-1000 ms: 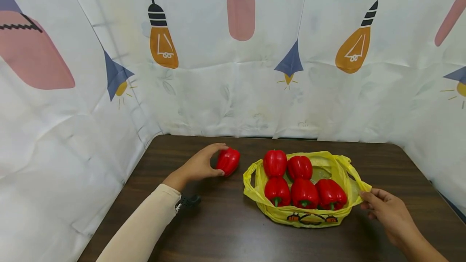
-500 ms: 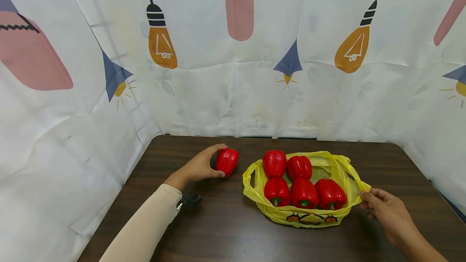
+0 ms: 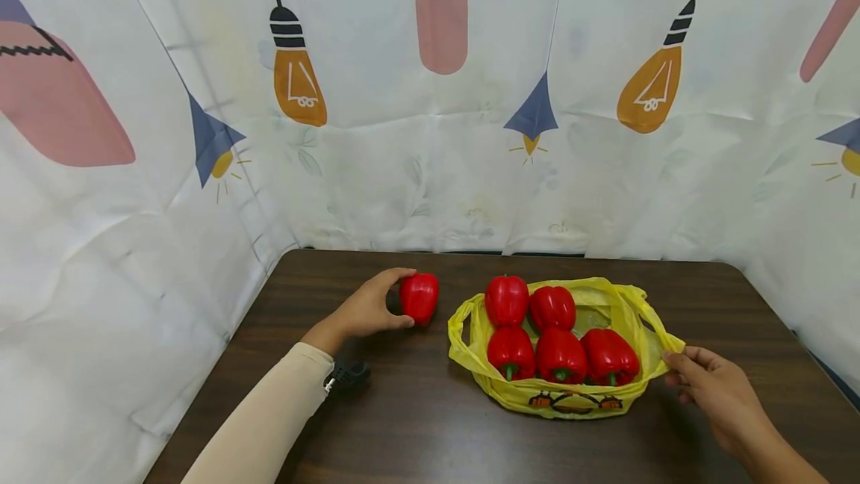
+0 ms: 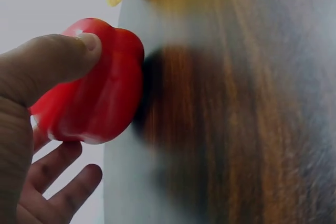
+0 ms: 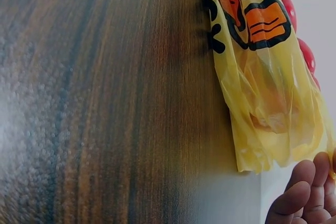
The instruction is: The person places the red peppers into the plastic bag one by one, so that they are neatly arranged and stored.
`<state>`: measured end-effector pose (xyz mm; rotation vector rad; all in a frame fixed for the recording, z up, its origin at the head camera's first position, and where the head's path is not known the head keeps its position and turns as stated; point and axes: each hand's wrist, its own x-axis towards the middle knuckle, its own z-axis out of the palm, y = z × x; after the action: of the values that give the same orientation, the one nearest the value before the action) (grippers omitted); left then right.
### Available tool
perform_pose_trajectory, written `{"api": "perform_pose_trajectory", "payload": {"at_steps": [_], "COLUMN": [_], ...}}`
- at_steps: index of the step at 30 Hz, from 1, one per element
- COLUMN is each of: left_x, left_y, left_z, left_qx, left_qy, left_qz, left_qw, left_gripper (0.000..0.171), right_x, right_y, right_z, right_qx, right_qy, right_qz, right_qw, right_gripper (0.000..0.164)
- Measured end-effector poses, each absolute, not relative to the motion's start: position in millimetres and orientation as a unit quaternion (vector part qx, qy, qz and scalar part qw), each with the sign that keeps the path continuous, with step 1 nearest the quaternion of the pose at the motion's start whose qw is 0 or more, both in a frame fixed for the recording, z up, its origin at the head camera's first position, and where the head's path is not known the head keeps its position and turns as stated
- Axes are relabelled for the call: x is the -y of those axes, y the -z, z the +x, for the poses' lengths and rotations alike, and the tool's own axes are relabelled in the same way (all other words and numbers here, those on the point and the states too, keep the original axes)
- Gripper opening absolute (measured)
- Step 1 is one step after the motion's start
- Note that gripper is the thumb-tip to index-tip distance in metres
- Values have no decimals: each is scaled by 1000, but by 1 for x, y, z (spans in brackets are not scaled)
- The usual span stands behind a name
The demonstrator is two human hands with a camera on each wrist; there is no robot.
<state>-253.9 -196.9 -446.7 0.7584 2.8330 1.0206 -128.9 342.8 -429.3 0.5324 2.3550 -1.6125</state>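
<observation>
A red bell pepper (image 3: 419, 299) is on the far left part of the table, standing about upright. My left hand (image 3: 369, 306) holds it between thumb and fingers; in the left wrist view the thumb lies across the pepper (image 4: 105, 87), and two fingers spread free below. To the right sits an open yellow plastic bag (image 3: 537, 398) with several red bell peppers (image 3: 561, 357) inside. My right hand (image 3: 719, 391) pinches the bag's right handle at its edge. In the right wrist view, the fingertips touch the yellow plastic (image 5: 283, 140) at the lower right, partly cut off.
The dark wood table (image 3: 430, 439) has a back edge against a white curtain (image 3: 403, 170) printed with lamps. A black strap (image 3: 351, 372) sits at the left wrist. The bag's left handle loop (image 3: 457, 327) stands out toward the pepper in my left hand.
The bell pepper in my left hand has turned from a slight tilt to nearly upright and shifted a little left. My right hand and the bag stay in place.
</observation>
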Motion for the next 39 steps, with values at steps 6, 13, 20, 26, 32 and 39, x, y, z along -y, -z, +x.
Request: {"api": "perform_pose_trajectory", "payload": {"at_steps": [6, 13, 20, 26, 32, 39], "left_x": [193, 185, 174, 163, 150, 129], "left_y": [444, 436, 425, 418, 412, 407], "left_z": [-252, -249, -247, -247, -249, -250], "left_qx": [-904, -890, -886, -887, -883, -870], "left_qy": [-341, -372, -376, -362, -353, -351], "left_qz": [257, 261, 268, 282, 299, 335], "left_qw": [-10, -34, -35, -48, -75, -84], "left_gripper": [86, 87, 88, 88, 86, 83], "right_x": [-343, -343, -344, -343, -342, -343], "right_y": [429, 430, 430, 430, 431, 433], "right_z": [-129, -129, -129, -129, -129, -130], "right_qx": [-806, -806, -807, -807, -806, -808], "right_qy": [551, 552, 552, 552, 553, 550], "right_qz": [180, 177, 173, 174, 175, 176], "right_qw": [118, 117, 121, 118, 116, 116], "right_gripper": [46, 47, 51, 48, 48, 52]}}
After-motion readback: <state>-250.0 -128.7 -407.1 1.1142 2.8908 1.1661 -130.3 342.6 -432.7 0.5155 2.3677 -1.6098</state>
